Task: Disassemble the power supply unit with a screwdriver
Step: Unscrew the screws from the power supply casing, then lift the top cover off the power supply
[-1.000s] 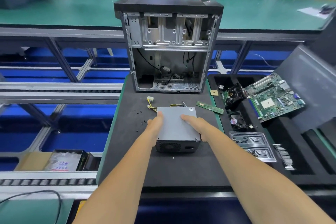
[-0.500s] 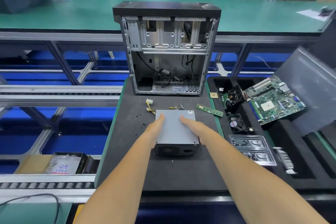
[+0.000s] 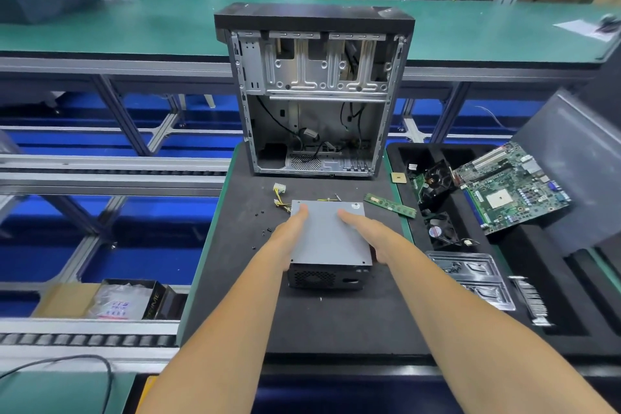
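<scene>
Power supply unit [image 3: 331, 237] gripped between both hands, left [image 3: 289, 232], right [image 3: 369, 232].

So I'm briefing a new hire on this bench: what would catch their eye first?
Probably the two hands, left hand and right hand, holding the grey power supply unit on the dark mat. Behind it stands the stripped computer case, and a green motherboard lies in the tray to the right.

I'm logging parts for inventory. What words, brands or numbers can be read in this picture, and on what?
"PRIME": partly readable on the side of the black box at lower left.
Blue and red print on the bag in that box: too blurred to read.
Round sticker on the power supply: too small.
Motherboard and RAM stick markings: too small.
</scene>
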`<move>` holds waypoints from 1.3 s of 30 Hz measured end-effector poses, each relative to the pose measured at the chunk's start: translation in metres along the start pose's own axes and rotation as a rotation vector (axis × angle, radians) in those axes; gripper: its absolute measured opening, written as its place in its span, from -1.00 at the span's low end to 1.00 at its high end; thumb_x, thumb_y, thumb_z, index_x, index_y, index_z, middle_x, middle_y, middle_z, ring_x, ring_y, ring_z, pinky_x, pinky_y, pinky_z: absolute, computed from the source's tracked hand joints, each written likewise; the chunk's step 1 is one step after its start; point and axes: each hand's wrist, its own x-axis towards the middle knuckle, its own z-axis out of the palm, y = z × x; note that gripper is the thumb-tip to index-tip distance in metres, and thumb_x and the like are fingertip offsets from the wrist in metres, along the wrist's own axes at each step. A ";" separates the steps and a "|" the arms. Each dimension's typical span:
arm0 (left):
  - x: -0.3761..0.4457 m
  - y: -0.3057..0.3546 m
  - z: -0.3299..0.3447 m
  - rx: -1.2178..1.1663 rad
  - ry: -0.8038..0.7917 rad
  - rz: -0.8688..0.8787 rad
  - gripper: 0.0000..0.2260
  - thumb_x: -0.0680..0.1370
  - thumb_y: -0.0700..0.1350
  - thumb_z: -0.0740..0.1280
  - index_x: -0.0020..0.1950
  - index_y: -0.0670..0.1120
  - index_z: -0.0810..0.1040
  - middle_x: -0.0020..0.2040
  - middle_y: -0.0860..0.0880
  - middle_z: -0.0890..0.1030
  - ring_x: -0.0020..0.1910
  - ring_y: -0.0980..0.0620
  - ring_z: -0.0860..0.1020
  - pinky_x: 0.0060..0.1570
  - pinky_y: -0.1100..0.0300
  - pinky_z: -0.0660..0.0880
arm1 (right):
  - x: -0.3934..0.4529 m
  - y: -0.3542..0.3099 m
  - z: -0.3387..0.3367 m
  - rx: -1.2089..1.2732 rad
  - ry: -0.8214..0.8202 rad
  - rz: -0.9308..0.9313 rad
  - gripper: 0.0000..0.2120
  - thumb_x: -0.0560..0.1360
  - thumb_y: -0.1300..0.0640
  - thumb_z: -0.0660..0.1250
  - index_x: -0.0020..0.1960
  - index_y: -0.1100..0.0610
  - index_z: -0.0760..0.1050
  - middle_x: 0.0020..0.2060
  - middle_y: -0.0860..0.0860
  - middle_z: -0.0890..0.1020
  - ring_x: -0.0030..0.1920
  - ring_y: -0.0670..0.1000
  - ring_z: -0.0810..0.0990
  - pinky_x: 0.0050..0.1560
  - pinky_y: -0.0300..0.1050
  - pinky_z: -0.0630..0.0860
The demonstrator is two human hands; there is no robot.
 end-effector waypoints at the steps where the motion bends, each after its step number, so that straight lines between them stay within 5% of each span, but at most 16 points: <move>1: -0.001 0.001 -0.001 -0.007 0.000 0.004 -0.42 0.48 0.37 0.18 0.32 0.00 0.43 0.17 -0.03 0.59 0.10 -0.06 0.59 0.21 -0.01 0.49 | -0.001 -0.001 0.000 0.012 -0.020 0.001 -0.43 0.46 -0.18 0.40 0.31 0.17 0.47 0.17 0.09 0.62 0.11 0.12 0.63 0.20 0.05 0.53; 11: -0.005 0.004 -0.004 -0.108 -0.066 0.034 -0.49 0.54 0.33 0.11 0.21 -0.02 0.52 0.05 -0.06 0.67 0.00 -0.07 0.66 0.11 -0.01 0.56 | -0.001 -0.003 -0.004 0.034 -0.092 0.013 -0.54 0.52 -0.19 0.32 0.26 0.10 0.50 0.14 0.07 0.65 0.14 0.11 0.63 0.29 0.11 0.46; 14: -0.008 0.004 -0.006 -0.132 -0.098 0.003 -0.48 0.54 0.35 0.10 0.11 -0.03 0.57 -0.11 -0.05 0.71 -0.14 -0.04 0.69 -0.18 0.10 0.61 | -0.002 0.002 -0.006 0.111 -0.133 0.043 -0.60 0.54 -0.19 0.28 0.16 0.10 0.56 -0.02 0.05 0.71 -0.02 0.07 0.70 0.03 0.00 0.61; 17: -0.008 0.003 -0.007 -0.133 -0.130 -0.019 -0.46 0.53 0.34 0.13 0.15 -0.07 0.56 -0.05 -0.09 0.70 -0.07 -0.07 0.68 -0.04 0.04 0.60 | -0.004 0.004 -0.003 0.127 -0.143 0.049 -0.59 0.54 -0.20 0.28 0.15 0.10 0.57 -0.07 0.05 0.72 -0.09 0.05 0.71 -0.16 -0.09 0.61; 23: -0.003 0.004 -0.009 -0.103 -0.096 -0.001 -0.50 0.53 0.32 0.17 0.13 -0.06 0.57 0.00 -0.09 0.68 -0.03 -0.09 0.66 0.12 -0.04 0.55 | -0.002 -0.002 -0.007 0.093 -0.145 0.020 -0.60 0.52 -0.20 0.31 0.15 0.09 0.58 -0.01 0.05 0.71 0.03 0.09 0.68 0.23 0.08 0.52; 32: -0.011 0.010 -0.009 -0.128 -0.118 0.058 -0.51 0.50 0.33 0.23 0.11 -0.05 0.60 -0.06 -0.07 0.71 -0.06 -0.07 0.68 0.13 -0.02 0.55 | -0.008 -0.010 -0.011 0.093 -0.162 0.005 -0.55 0.47 -0.22 0.35 0.16 0.11 0.58 -0.01 0.07 0.71 0.03 0.10 0.69 0.25 0.08 0.51; 39: -0.021 0.012 -0.008 -0.143 -0.055 0.109 -0.51 0.45 0.35 0.26 0.08 -0.03 0.59 0.00 -0.08 0.69 0.02 -0.10 0.65 0.23 -0.06 0.48 | -0.027 -0.027 -0.010 -0.149 -0.081 -0.031 -0.52 0.42 -0.35 0.31 0.11 0.00 0.56 0.14 -0.02 0.63 0.24 0.08 0.54 0.43 0.10 0.25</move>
